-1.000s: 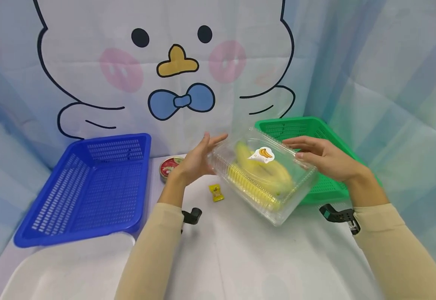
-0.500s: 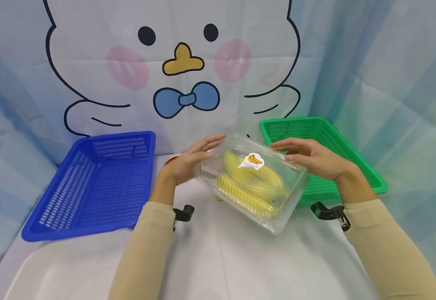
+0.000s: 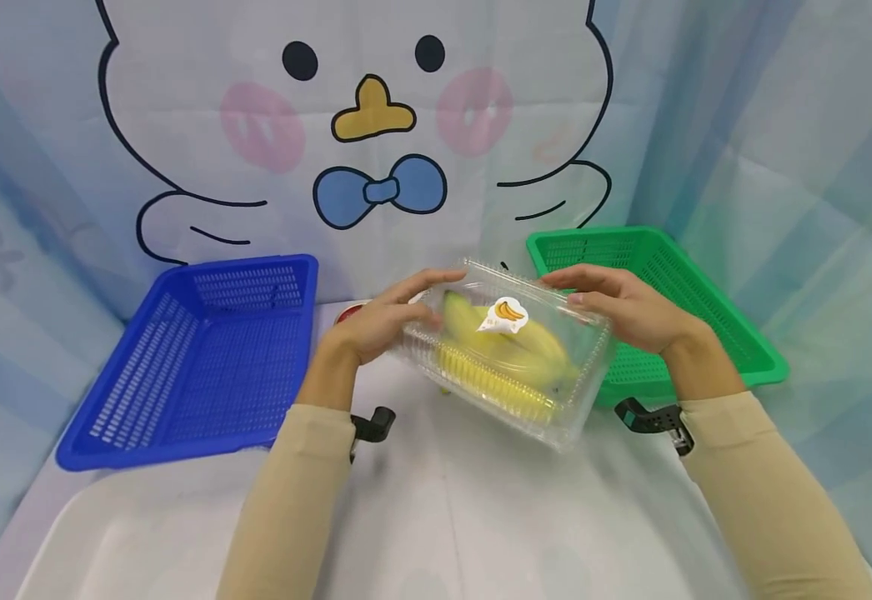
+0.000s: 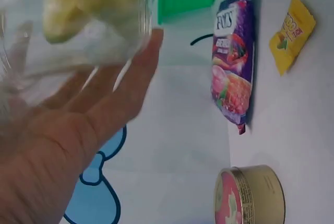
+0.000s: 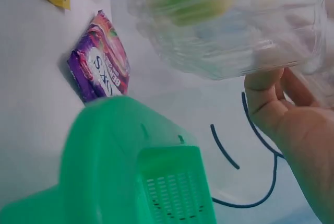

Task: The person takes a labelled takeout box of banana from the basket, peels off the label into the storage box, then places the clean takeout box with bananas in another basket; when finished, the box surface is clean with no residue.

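Observation:
Both hands hold a clear plastic clamshell box (image 3: pixel 584 398), tilted and raised above the table. Inside lie yellow bananas (image 3: pixel 466 327); a white banana sticker (image 3: pixel 509 315) marks the lid. My left hand (image 3: pixel 376 325) grips the box's left end, thumb on the near side and fingers at the far edge. In the left wrist view that hand's fingers (image 4: pixel 125 91) reach along the box. My right hand (image 3: pixel 634 312) grips the right end near the far edge. Its thumb and fingers meet the plastic in the right wrist view, partly hidden by the box.
A blue basket (image 3: pixel 304 333) stands left, a green basket (image 3: pixel 736 325) right behind the box. A white tray (image 3: pixel 68 525) lies front left. Beyond the box are a purple snack bag (image 4: pixel 234 65), a small yellow packet (image 4: pixel 292 33) and a round tin (image 4: pixel 261 192). A curtain (image 3: pixel 473 233) hangs behind.
The box has shifted left, away from the green basket, and now covers most of the yellow packet in the head view. My left hand has turned, its thumb coming down to the box.

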{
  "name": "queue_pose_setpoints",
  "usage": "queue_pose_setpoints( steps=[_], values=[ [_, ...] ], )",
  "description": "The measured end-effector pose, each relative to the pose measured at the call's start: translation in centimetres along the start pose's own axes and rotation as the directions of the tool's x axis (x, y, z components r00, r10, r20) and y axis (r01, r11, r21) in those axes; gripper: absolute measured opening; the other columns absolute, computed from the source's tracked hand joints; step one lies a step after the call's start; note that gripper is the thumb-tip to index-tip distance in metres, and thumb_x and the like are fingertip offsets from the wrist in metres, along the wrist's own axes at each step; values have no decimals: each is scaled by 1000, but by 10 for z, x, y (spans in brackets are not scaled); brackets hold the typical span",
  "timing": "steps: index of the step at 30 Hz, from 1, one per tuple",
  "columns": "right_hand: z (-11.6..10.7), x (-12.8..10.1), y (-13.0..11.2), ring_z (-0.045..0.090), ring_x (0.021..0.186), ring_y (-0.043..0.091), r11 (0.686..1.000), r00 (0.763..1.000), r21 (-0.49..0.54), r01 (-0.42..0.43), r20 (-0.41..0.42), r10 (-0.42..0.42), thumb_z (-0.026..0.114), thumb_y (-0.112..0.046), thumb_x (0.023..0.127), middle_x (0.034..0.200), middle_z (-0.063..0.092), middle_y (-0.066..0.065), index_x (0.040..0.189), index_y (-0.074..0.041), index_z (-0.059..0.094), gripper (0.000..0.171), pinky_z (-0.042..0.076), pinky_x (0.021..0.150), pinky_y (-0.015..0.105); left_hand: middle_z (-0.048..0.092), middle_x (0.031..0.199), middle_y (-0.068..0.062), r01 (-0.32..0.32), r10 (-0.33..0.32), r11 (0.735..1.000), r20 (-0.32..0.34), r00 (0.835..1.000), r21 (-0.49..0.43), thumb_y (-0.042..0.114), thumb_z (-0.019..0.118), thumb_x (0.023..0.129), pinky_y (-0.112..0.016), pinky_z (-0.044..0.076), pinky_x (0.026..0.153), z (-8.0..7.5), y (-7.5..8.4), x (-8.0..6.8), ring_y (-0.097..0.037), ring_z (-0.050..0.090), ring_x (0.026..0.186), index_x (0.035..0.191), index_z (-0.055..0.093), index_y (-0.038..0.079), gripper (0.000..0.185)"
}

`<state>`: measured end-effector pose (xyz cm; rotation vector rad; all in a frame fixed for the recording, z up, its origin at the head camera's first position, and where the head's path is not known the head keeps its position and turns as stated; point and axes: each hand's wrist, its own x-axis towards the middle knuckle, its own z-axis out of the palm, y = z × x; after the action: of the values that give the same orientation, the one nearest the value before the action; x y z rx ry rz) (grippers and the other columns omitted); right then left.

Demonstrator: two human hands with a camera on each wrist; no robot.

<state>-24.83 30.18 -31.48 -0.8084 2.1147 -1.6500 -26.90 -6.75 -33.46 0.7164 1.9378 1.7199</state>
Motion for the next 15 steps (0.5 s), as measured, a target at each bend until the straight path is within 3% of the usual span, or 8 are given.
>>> queue_pose_setpoints(
  steps=[4,8,11,15],
  values=[
    [6,5,2,64,115,18,999,996,25,-43,-73,45,48,-23,111,144,54,2,148,-9,50,40,59,90,35,37,157,14,30,-36,997,-90,995,-73,14,56,98,-55,40,110,0,2,1,-27,42,136,143,60,29,48],
    [13,9,6,62,118,19,996,990,93,14,-140,-1,43,-30,112,148,48,8,148,-3,47,46,58,95,33,34,159,11,51,-72,989,-148,986,-137,12,52,101,-51,46,105,0,5,-2,-29,41,136,141,62,27,44],
    [19,10,6,58,125,18,992,982,110,55,-184,-34,42,-34,112,153,40,9,149,-3,46,49,53,101,28,32,161,10,56,-76,993,-194,978,-106,14,51,101,-48,53,98,-2,11,-7,-32,41,136,142,61,30,45],
    [30,11,4,50,132,20,997,977,72,41,-212,-25,44,-36,111,156,36,9,153,-9,43,50,45,108,24,32,163,10,55,-55,998,-270,961,-8,19,51,102,-52,56,95,-8,16,-18,-33,41,139,145,58,33,46]
  ],
)
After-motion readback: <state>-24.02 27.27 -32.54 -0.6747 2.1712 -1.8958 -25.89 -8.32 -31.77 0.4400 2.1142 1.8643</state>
